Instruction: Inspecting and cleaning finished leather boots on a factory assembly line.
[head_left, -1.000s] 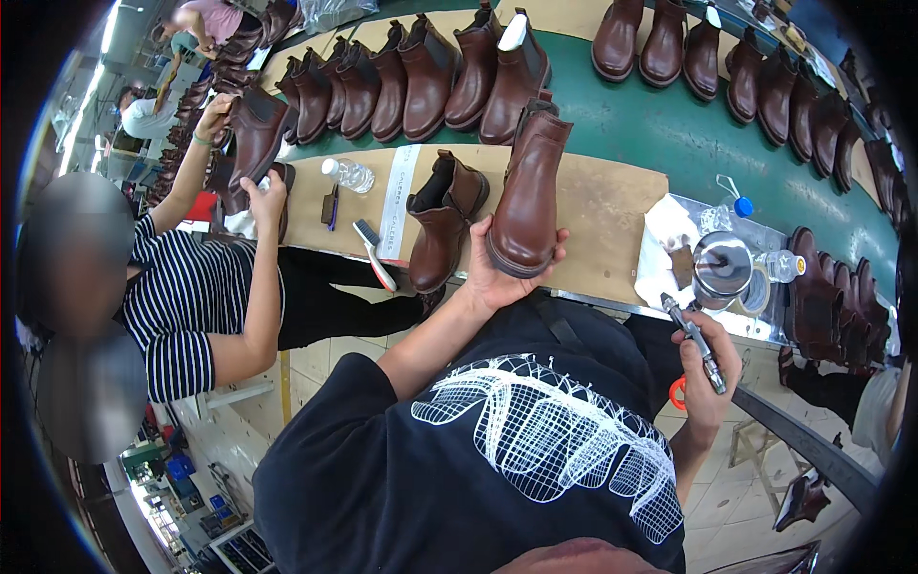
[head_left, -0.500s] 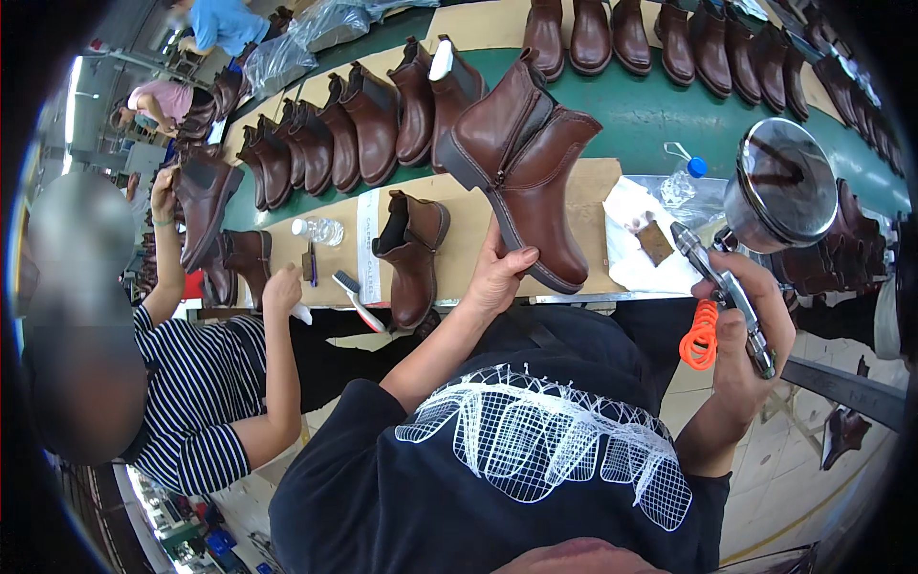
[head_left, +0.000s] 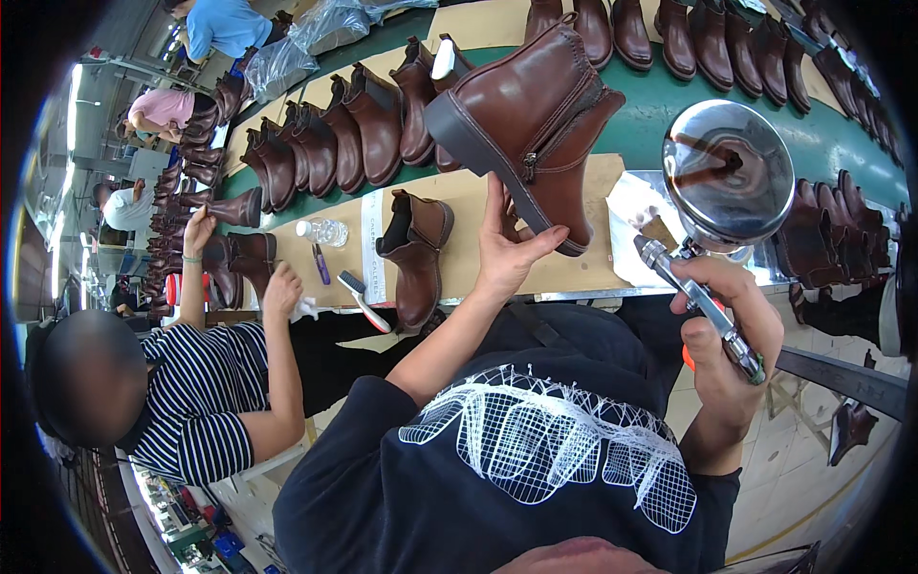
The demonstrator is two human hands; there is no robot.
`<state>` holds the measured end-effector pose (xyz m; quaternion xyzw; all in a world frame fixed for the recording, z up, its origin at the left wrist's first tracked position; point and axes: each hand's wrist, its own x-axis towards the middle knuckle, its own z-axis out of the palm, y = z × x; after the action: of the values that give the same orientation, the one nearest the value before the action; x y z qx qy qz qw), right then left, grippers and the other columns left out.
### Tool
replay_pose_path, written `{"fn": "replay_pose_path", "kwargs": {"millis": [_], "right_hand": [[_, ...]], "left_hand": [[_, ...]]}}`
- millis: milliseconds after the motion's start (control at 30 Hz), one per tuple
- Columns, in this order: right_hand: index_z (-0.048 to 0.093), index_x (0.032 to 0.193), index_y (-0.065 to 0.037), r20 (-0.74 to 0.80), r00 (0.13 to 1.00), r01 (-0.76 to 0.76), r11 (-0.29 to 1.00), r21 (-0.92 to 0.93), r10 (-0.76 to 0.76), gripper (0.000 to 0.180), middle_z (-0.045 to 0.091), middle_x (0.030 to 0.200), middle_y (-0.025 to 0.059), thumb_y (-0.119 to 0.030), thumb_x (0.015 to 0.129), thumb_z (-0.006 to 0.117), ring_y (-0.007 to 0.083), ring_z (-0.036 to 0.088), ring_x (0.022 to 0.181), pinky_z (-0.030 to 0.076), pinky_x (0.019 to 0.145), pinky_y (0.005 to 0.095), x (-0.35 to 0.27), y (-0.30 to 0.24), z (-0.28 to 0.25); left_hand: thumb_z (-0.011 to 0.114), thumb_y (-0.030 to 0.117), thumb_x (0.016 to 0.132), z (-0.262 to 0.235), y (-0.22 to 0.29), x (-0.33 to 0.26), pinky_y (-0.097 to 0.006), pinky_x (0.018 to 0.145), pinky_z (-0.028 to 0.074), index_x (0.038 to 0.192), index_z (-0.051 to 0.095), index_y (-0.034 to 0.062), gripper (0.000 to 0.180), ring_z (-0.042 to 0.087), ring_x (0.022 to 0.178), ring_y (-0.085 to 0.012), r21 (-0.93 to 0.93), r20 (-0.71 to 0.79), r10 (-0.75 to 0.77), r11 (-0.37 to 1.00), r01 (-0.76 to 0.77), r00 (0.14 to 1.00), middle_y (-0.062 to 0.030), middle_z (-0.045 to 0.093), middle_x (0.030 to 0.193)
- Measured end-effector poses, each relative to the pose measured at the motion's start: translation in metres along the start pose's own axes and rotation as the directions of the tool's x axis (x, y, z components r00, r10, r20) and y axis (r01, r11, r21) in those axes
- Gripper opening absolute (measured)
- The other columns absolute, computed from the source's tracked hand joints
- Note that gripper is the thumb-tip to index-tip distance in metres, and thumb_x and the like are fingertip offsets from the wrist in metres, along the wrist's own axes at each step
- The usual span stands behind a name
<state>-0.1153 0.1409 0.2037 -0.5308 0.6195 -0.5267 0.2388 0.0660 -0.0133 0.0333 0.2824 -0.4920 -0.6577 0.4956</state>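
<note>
My left hand (head_left: 510,253) is closed around the sole of a brown leather ankle boot (head_left: 521,120), thumb near the toe. The boot is raised above the bench and tilted, with its zipped side in view and the toe pointing down toward me. To its right, my right hand (head_left: 736,335) grips a metal spray gun (head_left: 706,304) with a shiny round cup (head_left: 729,177) on top. The nozzle points toward the boot, some way apart from it. Another brown boot (head_left: 416,263) stands on the cardboard left of my left hand.
Rows of brown boots (head_left: 368,124) line the green bench (head_left: 631,120). A brush (head_left: 365,304), a purple pen-like item (head_left: 320,265) and a clear bottle (head_left: 323,231) lie at left. A co-worker in a striped shirt (head_left: 206,392) sits close by, holding a boot (head_left: 237,209).
The boot in my left hand has turned, its heel swinging left and its toe drawing in. My right hand has brought the spray gun's cup left and upward. The co-worker's boot has tipped over sideways.
</note>
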Motion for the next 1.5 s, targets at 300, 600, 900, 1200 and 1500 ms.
{"fn": "replay_pose_path", "kwargs": {"millis": [300, 600, 900, 1200, 1500], "right_hand": [[0.072, 0.1, -0.003, 0.044, 0.999, -0.005, 1.0, -0.027, 0.006, 0.046, 0.072, 0.095, 0.0071, -0.042, 0.076, 0.079, 0.0185, 0.056, 0.079, 0.041, 0.078, 0.0307, 0.002, 0.001, 0.001], [0.072, 0.1, -0.003, 0.019, 1.0, 0.027, 0.998, -0.054, -0.026, 0.046, 0.072, 0.093, 0.0073, -0.042, 0.078, 0.078, 0.0176, 0.058, 0.076, 0.04, 0.077, 0.0299, 0.002, 0.005, -0.003], [0.071, 0.101, -0.002, -0.007, 1.0, 0.005, 0.999, -0.045, -0.005, 0.045, 0.071, 0.092, 0.0078, -0.042, 0.08, 0.077, 0.0172, 0.06, 0.077, 0.04, 0.077, 0.03, 0.002, 0.01, -0.003], [0.071, 0.101, -0.001, -0.052, 0.999, 0.006, 1.0, -0.026, -0.007, 0.043, 0.071, 0.096, 0.0097, -0.038, 0.081, 0.076, 0.0189, 0.061, 0.081, 0.045, 0.076, 0.0298, 0.0, 0.012, -0.005], [0.07, 0.102, 0.001, -0.077, 0.997, 0.011, 1.0, -0.029, -0.013, 0.044, 0.071, 0.098, 0.0101, -0.038, 0.083, 0.075, 0.0176, 0.062, 0.084, 0.046, 0.077, 0.0289, 0.002, 0.012, -0.011]], "left_hand": [[0.076, -0.013, 0.074, 0.002, 0.004, 0.003, -0.034, 0.092, 0.058, 0.157, 0.002, 0.0053, 0.112, 0.052, 0.121, -0.0202, 0.024, 0.003, -0.022, 0.999, 0.022, 1.0, -0.0123, 0.036, 0.147], [0.076, -0.012, 0.074, 0.003, 0.012, 0.004, -0.032, 0.09, 0.058, 0.158, 0.006, 0.0084, 0.111, 0.056, 0.115, -0.0189, -0.002, 0.019, -0.006, 1.0, 0.006, 1.0, -0.0112, 0.043, 0.139], [0.081, -0.005, 0.072, -0.003, 0.006, 0.001, -0.031, 0.095, 0.05, 0.157, 0.017, 0.0064, 0.107, 0.057, 0.115, -0.0171, -0.025, 0.007, 0.003, 1.0, -0.003, 1.0, -0.0081, 0.05, 0.133], [0.082, 0.003, 0.071, -0.001, 0.014, -0.002, -0.033, 0.102, 0.044, 0.151, 0.029, 0.0032, 0.096, 0.055, 0.12, -0.0196, -0.104, 0.045, -0.095, 0.99, 0.099, 0.994, -0.009, 0.052, 0.134], [0.076, 0.007, 0.073, -0.005, 0.011, -0.004, -0.035, 0.105, 0.044, 0.149, 0.033, 0.004, 0.087, 0.054, 0.124, -0.0224, -0.226, 0.081, -0.215, 0.947, 0.228, 0.973, -0.0108, 0.052, 0.137]]}}
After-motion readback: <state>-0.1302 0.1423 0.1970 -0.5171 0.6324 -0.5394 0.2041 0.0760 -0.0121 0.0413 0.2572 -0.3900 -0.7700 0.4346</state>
